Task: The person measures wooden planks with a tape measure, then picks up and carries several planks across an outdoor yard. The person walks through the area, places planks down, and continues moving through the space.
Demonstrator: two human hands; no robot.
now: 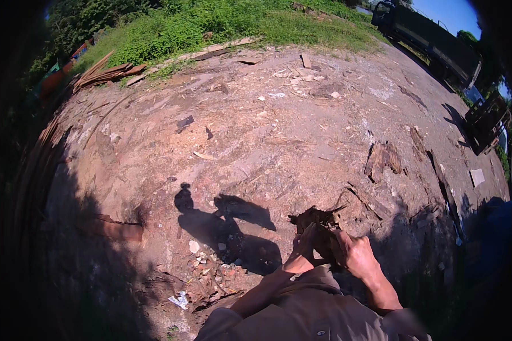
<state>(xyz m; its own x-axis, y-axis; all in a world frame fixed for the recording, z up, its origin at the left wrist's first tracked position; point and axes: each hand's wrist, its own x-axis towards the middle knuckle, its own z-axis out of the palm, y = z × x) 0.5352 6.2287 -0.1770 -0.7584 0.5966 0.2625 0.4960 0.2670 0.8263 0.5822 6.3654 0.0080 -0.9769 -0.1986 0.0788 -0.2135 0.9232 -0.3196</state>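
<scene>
Close in front of my body I hold a dark brown, ragged-ended piece of rough wood or bark (315, 217). My left hand (305, 243) is closed on its left side. On the other side, the fingers of my right hand (355, 253) wrap around its edge. The jagged end points away from me, and its lower part is hidden by my hands and my brown shirt. The shadow of my body and the held piece (227, 227) falls on the ground to the left.
Broken planks (383, 161) and a long dark board (444, 190) lie at the right. Stacked boards (105, 74) sit at the far left, a reddish plank (116, 228) nearer. Rubble (210, 275) is by my left side. A truck (429, 40) stands at the back right.
</scene>
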